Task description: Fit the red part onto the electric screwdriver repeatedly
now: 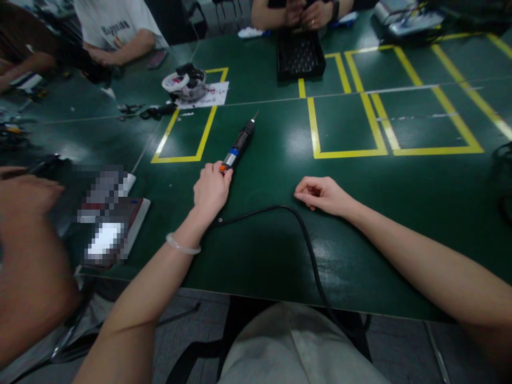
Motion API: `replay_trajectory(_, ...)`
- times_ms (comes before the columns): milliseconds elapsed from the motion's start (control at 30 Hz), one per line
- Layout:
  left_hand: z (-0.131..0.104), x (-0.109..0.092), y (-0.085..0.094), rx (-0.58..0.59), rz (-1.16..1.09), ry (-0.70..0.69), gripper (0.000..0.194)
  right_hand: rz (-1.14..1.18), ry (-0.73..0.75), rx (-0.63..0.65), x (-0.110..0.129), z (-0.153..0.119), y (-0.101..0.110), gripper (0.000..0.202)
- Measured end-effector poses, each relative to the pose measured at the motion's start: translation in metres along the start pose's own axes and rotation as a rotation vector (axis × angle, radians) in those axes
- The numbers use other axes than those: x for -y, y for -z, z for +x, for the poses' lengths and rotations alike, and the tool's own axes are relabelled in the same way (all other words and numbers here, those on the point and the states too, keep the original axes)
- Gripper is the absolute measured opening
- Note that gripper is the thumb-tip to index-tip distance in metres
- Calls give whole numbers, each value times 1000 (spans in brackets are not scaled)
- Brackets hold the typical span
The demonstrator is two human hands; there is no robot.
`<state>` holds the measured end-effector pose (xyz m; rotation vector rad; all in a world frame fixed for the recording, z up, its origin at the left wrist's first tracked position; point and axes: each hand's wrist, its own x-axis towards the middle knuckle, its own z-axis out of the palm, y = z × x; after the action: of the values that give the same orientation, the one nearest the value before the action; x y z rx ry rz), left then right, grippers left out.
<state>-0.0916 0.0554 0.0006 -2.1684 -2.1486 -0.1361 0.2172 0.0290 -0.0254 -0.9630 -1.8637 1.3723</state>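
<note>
My left hand is wrapped round the rear end of a black electric screwdriver, which has blue, white and orange parts. The tool lies low over the green table, its thin bit pointing away from me and slightly right. From beside my left wrist a black cable curves right and down over the table's near edge. My right hand rests on the table to the right, fingers curled loosely; whether anything is inside them is hidden.
Yellow tape outlines mark the table. A black tray sits by a person's hands at the far side. A bowl of parts stands on paper at the back left. Phones or boxes and another person's arm are at left.
</note>
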Motion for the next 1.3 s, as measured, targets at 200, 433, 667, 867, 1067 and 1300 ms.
replay_trajectory(200, -25, -50, 9, 43, 13, -158, 39, -78, 71, -68, -3, 0, -2, 21)
replay_trajectory(433, -43, -90, 7, 25, 14, -340, 37, -263, 180, -87, 4, 1, -7, 27)
replay_trajectory(667, -57, -116, 13, 43, 17, -469, 32, -230, 220, -88, 7, 1, -10, 12)
replay_trajectory(867, -54, -106, 11, 77, -86, -549, 67, 159, -28, -46, 4, 1, -7, 26)
replay_trajectory(1067, -52, -95, 5, 89, -159, -576, 68, -13, 113, 2, 6, -3, -3, 19)
replay_trajectory(1300, -51, -97, 6, 92, -172, -572, 76, -796, 496, 48, 2, -9, 1, 14)
